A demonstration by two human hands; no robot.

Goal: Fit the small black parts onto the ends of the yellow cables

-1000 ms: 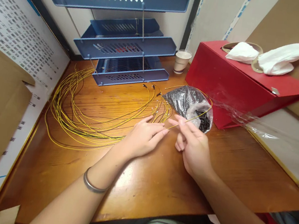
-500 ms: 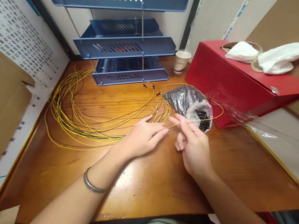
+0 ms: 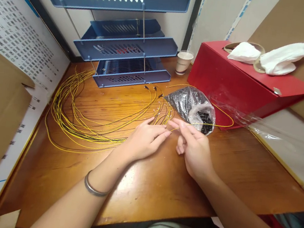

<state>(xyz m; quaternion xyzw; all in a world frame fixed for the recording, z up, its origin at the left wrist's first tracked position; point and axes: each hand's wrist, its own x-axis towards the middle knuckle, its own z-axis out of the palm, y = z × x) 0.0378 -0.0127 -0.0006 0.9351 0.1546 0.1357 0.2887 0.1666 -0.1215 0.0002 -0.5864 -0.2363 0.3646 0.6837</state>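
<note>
Head view: both hands meet near the middle of the bench (image 3: 141,188), and the clock directions are read from the gap between their fingertips. Palm down, the left hand (image 3: 147,138) pinches a thin yellow wire (image 3: 221,126) at its thumb and forefinger. Beside it, the right hand (image 3: 196,148) has the same wire caught lightly among its fingertips, its lower fingers curled and one finger pointing toward nine o'clock. From there the wire runs out past the right hand, bends sharply between two and three o'clock, and appears to loop back behind a clear plastic bag (image 3: 183,99) to an end at about eleven.

The bag lies at one o'clock, just beyond the fingers, holding small black pieces. At nine o'clock spreads a loose coil of yellow wires (image 3: 83,133) mixed with darker ones; small black connectors (image 3: 155,88) tip several of them toward eleven.

Farther off, a blue tiered file tray (image 3: 124,49) stands at eleven, a paper cup (image 3: 183,63) at twelve, and a red box (image 3: 230,79) topped with white tissue (image 3: 245,52) between one and two. A dark bracelet (image 3: 96,189) circles the left wrist, at eight o'clock.
</note>
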